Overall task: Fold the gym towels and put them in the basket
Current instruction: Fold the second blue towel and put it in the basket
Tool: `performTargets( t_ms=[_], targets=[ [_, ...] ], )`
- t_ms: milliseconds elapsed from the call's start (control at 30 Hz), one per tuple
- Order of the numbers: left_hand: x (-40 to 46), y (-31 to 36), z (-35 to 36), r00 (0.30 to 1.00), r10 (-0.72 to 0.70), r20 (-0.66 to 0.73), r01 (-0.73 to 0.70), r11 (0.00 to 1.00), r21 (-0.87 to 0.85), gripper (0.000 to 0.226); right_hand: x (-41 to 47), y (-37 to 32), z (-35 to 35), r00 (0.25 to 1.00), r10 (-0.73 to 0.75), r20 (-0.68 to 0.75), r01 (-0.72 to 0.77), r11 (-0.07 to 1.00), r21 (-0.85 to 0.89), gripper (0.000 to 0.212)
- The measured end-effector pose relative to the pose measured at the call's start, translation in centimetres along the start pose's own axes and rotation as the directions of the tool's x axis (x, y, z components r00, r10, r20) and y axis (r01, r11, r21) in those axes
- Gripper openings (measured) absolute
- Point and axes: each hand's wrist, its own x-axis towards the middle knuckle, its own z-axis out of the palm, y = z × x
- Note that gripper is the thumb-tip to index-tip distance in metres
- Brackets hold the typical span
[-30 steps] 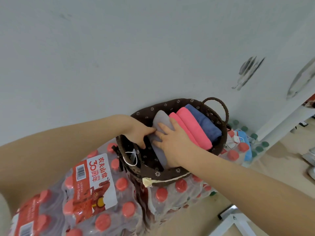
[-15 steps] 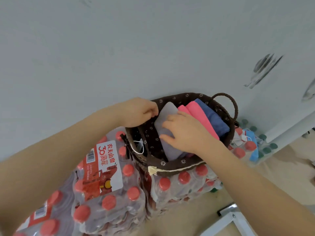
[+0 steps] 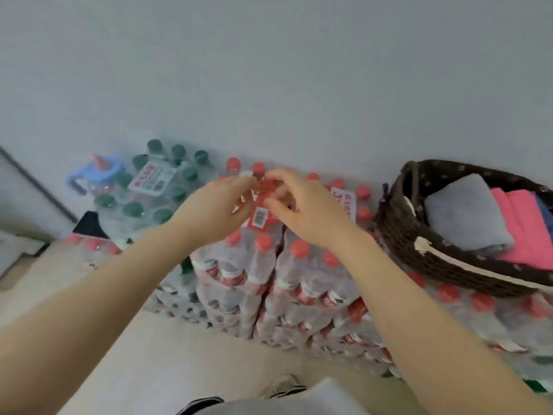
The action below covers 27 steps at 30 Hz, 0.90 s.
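The dark brown wicker basket (image 3: 398, 232) stands at the right on shrink-wrapped bottle packs. Inside it lie folded towels side by side: a grey one (image 3: 466, 217), a pink one (image 3: 523, 226) and the edge of a blue one (image 3: 545, 211). Both hands are outside the basket, to its left. My left hand (image 3: 218, 205) and my right hand (image 3: 305, 211) hover close together over the bottle packs, fingertips nearly meeting, fingers loosely curled. Neither holds a towel. Motion blur hides whether the fingertips touch.
Stacked packs of red-capped water bottles (image 3: 269, 265) fill the middle, against a plain wall. A pack of green-capped bottles (image 3: 158, 187) and a blue-handled jug (image 3: 98, 175) sit at the left. Beige floor and a shoe (image 3: 284, 384) lie below.
Both hands have left the basket and the grey towel, moving left to meet over the red-capped packs. The view has swung left, so the basket now sits at the right edge.
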Motion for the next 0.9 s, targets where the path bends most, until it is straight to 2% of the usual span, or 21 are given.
performTargets(
  t_ms=[100,200,333,433,567,733,800,900],
  targets=[
    [-9.6,-4.7,-2.1,0.969,-0.247,0.016,0.246,0.968,0.056,0.028,1.0,-6.0,7.6,0.951,-0.088,0.295,0.110,0.992,-0.059,0.035],
    [-20.6,-9.1,-4.6,0.877,-0.480,-0.009,0.479,0.875,0.071,0.029,0.9,-13.3,15.3,0.848,-0.194,0.493,0.256,0.965,-0.062,0.029],
    [-36.5,-12.2,-8.3,0.660,-0.746,-0.091,0.749,0.662,0.003,0.029,-1.6,-24.2,25.7,0.719,-0.335,0.610,0.378,0.924,0.062,0.028],
    [-48.5,-13.0,-10.3,0.443,-0.890,-0.112,0.892,0.450,-0.051,0.027,-5.5,-32.4,33.8,0.594,-0.448,0.668,0.465,0.869,0.169,0.025],
    [-61.7,-13.1,-12.5,0.177,-0.973,-0.147,0.971,0.197,-0.136,0.026,-10.8,-42.4,41.1,0.379,-0.545,0.748,0.587,0.766,0.261,0.027],
    [-72.9,-13.2,-14.4,-0.115,-0.962,-0.246,0.942,-0.026,-0.335,0.028,-14.5,-52.3,48.1,0.161,-0.584,0.796,0.708,0.630,0.318,0.024],
    [-76.8,-14.2,-15.2,-0.208,-0.939,-0.275,0.908,-0.080,-0.412,0.028,-15.2,-56.6,50.9,0.089,-0.593,0.800,0.749,0.570,0.339,0.023],
    [-82.7,-16.9,-16.8,-0.296,-0.913,-0.282,0.862,-0.128,-0.491,0.025,-16.1,-63.1,55.4,0.012,-0.622,0.783,0.761,0.513,0.396,0.024]
  ],
)
